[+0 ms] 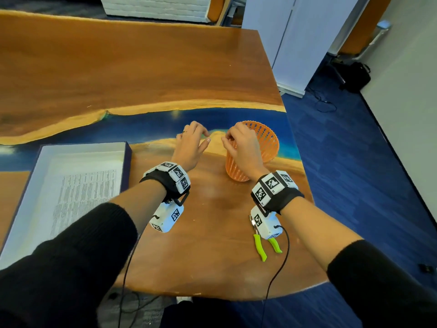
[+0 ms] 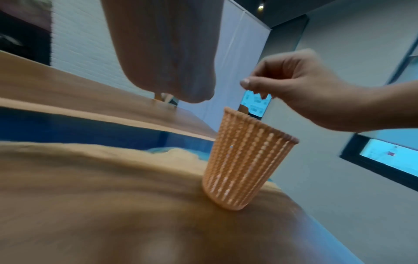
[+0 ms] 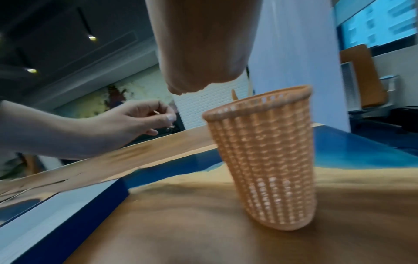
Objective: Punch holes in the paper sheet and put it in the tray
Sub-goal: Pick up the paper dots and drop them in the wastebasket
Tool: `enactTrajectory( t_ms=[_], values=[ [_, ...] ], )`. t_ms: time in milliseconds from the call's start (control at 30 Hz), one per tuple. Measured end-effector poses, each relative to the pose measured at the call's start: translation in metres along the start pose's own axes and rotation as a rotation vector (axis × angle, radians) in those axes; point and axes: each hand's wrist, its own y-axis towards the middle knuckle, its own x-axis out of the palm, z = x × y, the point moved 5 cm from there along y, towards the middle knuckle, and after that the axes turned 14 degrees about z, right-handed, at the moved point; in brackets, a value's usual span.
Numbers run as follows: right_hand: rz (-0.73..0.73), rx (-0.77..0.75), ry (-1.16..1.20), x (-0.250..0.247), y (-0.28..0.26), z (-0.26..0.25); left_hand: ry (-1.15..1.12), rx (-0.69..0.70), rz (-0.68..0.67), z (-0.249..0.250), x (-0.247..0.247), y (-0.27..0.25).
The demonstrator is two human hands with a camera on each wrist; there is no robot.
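The printed paper sheet [image 1: 82, 185] lies flat inside the white tray with dark blue walls [image 1: 128, 162] at the left of the table. The hole punch [image 1: 266, 245], with green handles, lies on the table under my right wrist, and neither hand touches it. My left hand [image 1: 206, 136] [image 3: 167, 117] hovers left of an orange basket [image 1: 267, 143], with its fingers curled and thumb against the fingertips. My right hand [image 1: 225, 138] [image 2: 248, 84] hangs over the basket's near rim with its fingertips bunched together. I see nothing held in either hand.
The orange slatted basket [image 2: 244, 166] [image 3: 264, 157] stands upright near the table's right edge. The tray's blue wall [image 3: 79, 210] runs close to my left forearm. Cables hang from both wrist units over the table's near edge. Blue carpet lies to the right.
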Motion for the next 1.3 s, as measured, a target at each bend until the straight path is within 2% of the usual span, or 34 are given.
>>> enactTrajectory(
  t_ms=[100,167,267,333,400,500,567,700,1100,1300],
  values=[
    [-0.149,-0.099,0.062,0.043,-0.018,-0.040,0.095,-0.099,-0.053,-0.054,-0.014,-0.041],
    [-0.324,-0.077,0.109,0.075,-0.042,-0.055,0.172,-0.185,-0.141,-0.084,-0.019,-0.077],
    [-0.630,0.028,0.126,0.113,-0.083,-0.068,0.207,-0.294,-0.282,-0.111,-0.023,-0.130],
    [-0.837,0.149,0.123,0.136,-0.116,-0.063,0.212,-0.332,-0.358,-0.118,-0.023,-0.157],
    [-0.961,0.280,0.066,0.156,-0.145,-0.050,0.228,-0.351,-0.415,-0.123,-0.019,-0.176],
    [-0.997,0.377,0.002,0.167,-0.159,-0.040,0.239,-0.349,-0.410,-0.121,-0.014,-0.183],
    [-1.039,0.387,-0.003,0.169,-0.159,-0.039,0.228,-0.329,-0.380,-0.117,-0.010,-0.180],
    [-1.019,0.424,-0.008,0.172,-0.154,-0.033,0.234,-0.299,-0.351,-0.110,-0.005,-0.169],
    [-1.040,0.451,-0.022,0.171,-0.156,-0.029,0.385,-0.205,-0.323,-0.097,-0.004,-0.156],
    [-1.037,0.463,-0.023,0.170,-0.156,-0.029,0.411,-0.101,-0.365,-0.094,-0.001,-0.155]
  ],
)
